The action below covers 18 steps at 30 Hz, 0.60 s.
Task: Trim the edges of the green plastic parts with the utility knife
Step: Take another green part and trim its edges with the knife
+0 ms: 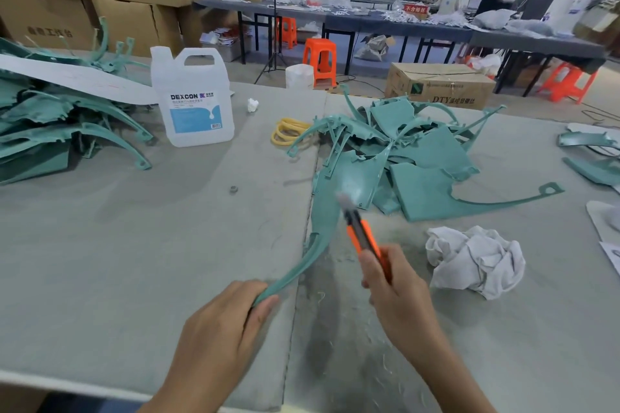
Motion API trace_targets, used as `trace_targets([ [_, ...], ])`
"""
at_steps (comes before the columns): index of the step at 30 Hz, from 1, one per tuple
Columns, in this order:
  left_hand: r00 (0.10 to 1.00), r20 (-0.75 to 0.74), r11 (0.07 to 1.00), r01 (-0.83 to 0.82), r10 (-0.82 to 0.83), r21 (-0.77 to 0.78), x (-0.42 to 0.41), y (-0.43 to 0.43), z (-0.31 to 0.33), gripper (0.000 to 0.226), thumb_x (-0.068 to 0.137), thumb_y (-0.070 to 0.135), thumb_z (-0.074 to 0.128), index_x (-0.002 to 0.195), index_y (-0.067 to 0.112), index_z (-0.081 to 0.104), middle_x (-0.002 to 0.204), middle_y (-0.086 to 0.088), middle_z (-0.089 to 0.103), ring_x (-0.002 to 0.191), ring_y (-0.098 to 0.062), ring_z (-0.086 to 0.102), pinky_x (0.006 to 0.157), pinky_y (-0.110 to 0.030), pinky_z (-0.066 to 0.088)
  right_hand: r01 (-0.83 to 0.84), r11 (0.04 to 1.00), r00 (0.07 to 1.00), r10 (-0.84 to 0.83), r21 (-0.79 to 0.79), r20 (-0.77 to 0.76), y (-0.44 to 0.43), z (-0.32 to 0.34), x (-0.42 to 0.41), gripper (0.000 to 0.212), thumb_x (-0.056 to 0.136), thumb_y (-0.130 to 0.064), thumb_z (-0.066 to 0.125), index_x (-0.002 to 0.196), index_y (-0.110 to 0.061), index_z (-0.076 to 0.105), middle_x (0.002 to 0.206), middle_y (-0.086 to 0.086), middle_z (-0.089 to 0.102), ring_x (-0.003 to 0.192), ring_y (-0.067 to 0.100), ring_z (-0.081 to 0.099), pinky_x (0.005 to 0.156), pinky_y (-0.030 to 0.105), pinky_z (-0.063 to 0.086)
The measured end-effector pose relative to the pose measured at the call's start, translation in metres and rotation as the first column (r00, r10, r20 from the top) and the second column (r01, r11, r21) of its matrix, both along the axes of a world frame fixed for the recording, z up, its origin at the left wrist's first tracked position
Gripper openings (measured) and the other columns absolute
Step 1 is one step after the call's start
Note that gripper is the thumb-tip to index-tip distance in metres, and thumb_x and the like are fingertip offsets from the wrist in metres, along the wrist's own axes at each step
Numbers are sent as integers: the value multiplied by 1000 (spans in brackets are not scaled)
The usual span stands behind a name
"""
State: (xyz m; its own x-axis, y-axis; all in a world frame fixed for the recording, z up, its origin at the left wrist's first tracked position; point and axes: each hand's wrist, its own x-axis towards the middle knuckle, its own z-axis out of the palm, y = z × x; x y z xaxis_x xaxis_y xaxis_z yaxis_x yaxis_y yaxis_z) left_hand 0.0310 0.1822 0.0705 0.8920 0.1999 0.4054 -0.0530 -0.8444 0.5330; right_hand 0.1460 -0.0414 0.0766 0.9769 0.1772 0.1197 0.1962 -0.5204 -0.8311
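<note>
Pinching the near tip of a curved green part, the left grip holds it against the tabletop, likely to keep its edge steady for the blade. Just right, the right grip is clenched round the orange knife. Its blurred tip is over the part's wide middle, probably mid-stroke. Pale shavings lie between the hands. A crumpled rag sits right of the knife. Farther off, a heap of parts waits at right; another pile and a jug stand far left.
</note>
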Motion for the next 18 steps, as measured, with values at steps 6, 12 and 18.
trace_targets([
  [6, 998, -44, 999, 42, -40, 34, 6, -4, 4, 21, 101, 62, 33, 93, 46, 44, 80, 28, 50, 69, 2, 52, 49, -13, 32, -205, 960, 978, 209, -192, 3, -17, -2, -33, 46, 87, -78, 40, 111, -40, 52, 74, -8, 66, 59, 10, 61, 58, 31, 49],
  [12, 998, -69, 1000, 0, -1, -20, 2, -3, -2, 36, 100, 66, 27, 81, 38, 39, 64, 13, 47, 68, -9, 53, 48, -22, 36, -207, 914, 972, 232, -348, 31, -23, 2, -41, 40, 85, -81, 25, 108, -56, 45, 81, -23, 64, 72, 2, 62, 57, 19, 43],
  [18, 987, -160, 999, -30, 27, -19, -3, 3, 1, 34, 97, 59, 31, 75, 34, 39, 62, 9, 50, 71, -7, 53, 49, -22, 32, -210, 871, 957, 276, -444, 90, -18, 8, -35, 51, 84, -82, 19, 114, -47, 42, 84, -37, 56, 71, -1, 57, 56, 19, 40],
])
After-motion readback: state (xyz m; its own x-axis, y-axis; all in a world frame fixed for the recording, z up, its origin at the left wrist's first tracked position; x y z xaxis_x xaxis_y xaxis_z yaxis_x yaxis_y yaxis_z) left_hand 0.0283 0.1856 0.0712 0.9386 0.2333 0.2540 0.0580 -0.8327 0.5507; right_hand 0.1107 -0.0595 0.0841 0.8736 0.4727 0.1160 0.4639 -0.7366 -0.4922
